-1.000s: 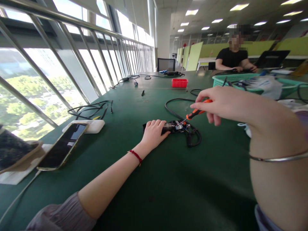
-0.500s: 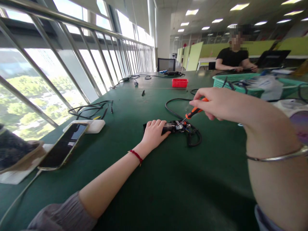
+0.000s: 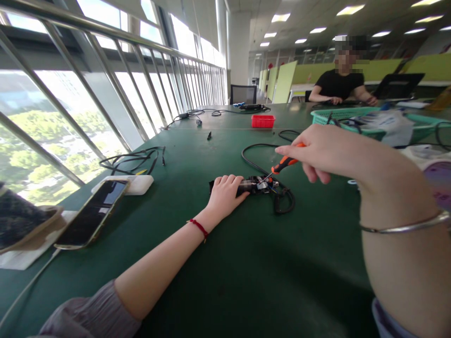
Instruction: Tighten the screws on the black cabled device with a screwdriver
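My left hand (image 3: 226, 195) is wrapped over the black body of a corded power tool (image 3: 244, 186), pressing it to the green table. The right end of the tool is opened up, with metal parts and small wires showing. My right hand (image 3: 317, 150) grips the orange and black handle of a screwdriver (image 3: 284, 164), forefinger stretched along its top. The screwdriver leans down to the left, and its tip is at the exposed parts; whether it sits in a screw is too small to tell. A black cord (image 3: 291, 199) loops beside the tool's right end.
A phone (image 3: 93, 213) leans on a white block (image 3: 141, 184) at the left, near coiled black cables (image 3: 132, 159). Farther back are a red tray (image 3: 263, 121), a small black piece (image 3: 209, 135) and a green basket (image 3: 319, 117) with bags and cords. Another person (image 3: 340, 84) sits across the table.
My right hand has shifted its fingers on the screwdriver handle, with the lower fingers now hanging farther down. The left hand and the power tool have stayed put.
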Demonstrator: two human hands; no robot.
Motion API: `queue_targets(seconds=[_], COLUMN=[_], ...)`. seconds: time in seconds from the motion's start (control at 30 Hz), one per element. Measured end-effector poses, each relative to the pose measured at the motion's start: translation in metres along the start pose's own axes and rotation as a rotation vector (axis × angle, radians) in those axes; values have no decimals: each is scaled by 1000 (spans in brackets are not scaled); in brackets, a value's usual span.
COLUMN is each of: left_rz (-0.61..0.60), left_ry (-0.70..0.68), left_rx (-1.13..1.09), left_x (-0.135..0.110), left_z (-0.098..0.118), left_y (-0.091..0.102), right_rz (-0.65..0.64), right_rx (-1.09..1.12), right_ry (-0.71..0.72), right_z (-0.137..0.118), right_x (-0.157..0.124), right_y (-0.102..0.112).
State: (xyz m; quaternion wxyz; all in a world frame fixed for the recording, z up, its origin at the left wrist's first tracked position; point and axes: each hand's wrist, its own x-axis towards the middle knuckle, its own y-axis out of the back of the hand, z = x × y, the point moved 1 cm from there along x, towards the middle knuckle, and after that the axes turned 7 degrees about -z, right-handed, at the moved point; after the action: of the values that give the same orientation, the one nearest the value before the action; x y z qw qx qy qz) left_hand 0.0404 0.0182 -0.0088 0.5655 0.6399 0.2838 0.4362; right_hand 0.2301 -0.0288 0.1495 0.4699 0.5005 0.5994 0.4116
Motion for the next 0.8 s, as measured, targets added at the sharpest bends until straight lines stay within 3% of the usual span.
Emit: queue_targets(seconds=[0.2, 0.43, 0.6, 0.8], left_rz=[2, -3, -6, 13], left_ry=[0, 3, 4, -6], left_rx=[0, -6, -7, -1], left_x=[0, 0, 0, 0], left_z=[0, 0, 1, -1], left_y=[0, 0, 1, -2], right_rz=[20, -21, 62, 134], right_rx=[75, 35, 134, 75], right_ry=[147, 6, 198, 468], right_z=[6, -1, 10, 60], right_x=[0, 0, 8, 34], right_y=[0, -3, -5, -5])
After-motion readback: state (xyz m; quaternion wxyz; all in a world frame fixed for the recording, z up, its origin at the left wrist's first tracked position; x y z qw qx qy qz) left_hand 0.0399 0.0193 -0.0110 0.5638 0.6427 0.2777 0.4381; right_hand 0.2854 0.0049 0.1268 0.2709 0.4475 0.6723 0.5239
